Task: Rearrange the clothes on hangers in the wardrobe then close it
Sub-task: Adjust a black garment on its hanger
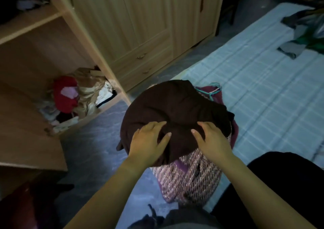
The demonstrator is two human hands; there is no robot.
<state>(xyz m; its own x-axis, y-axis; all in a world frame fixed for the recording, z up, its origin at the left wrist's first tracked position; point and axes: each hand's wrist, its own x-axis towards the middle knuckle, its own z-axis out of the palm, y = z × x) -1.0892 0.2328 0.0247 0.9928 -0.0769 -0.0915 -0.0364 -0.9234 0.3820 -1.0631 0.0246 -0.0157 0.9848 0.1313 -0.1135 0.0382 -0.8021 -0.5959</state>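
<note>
A dark brown garment (pixel 175 106) lies bunched on top of a pile of clothes, over a pink and purple knitted piece (pixel 189 179). My left hand (pixel 149 141) rests on its near left side with the thumb spread wide. My right hand (pixel 210 139) lies on its near right side, fingers slightly bent into the fabric. A teal hanger (pixel 213 88) sticks out behind the pile. The wardrobe (pixel 57 36) stands open at the left, with a heap of red, cream and white clothes (pixel 75 97) on its bottom shelf.
A closed wardrobe door with two drawers (pixel 140 36) stands behind the pile. A pale blue checked mattress (pixel 263 88) lies on the floor at right, with green and grey clothes (pixel 306 34) on its far end. Dark clothing lies near my knees.
</note>
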